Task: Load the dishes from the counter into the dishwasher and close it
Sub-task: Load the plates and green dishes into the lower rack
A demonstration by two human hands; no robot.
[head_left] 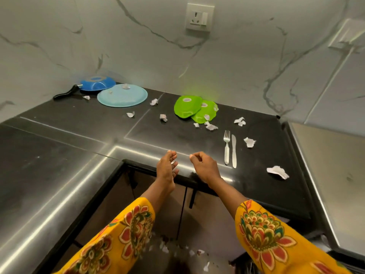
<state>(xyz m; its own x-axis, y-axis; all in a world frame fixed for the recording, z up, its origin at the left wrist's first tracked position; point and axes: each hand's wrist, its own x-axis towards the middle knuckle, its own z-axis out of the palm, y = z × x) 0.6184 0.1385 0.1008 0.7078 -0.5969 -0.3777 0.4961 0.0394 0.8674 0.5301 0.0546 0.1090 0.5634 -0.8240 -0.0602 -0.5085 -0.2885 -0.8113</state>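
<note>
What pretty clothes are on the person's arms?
Both arms wear loose yellow sleeves printed with big red and green flowers, ending partway along the forearm. The left hand and right hand are bare: no gloves, rings or bracelets show.

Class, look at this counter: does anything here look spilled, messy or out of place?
Yes. Crumpled paper scraps are scattered across the black counter, some lying on the light blue plate and green plates, and more on the floor below.

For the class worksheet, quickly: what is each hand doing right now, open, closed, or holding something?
Left hand: open, fingers nearly straight, holding nothing, above the counter edge.
Right hand: fingers loosely curled, nothing visibly held.
</note>
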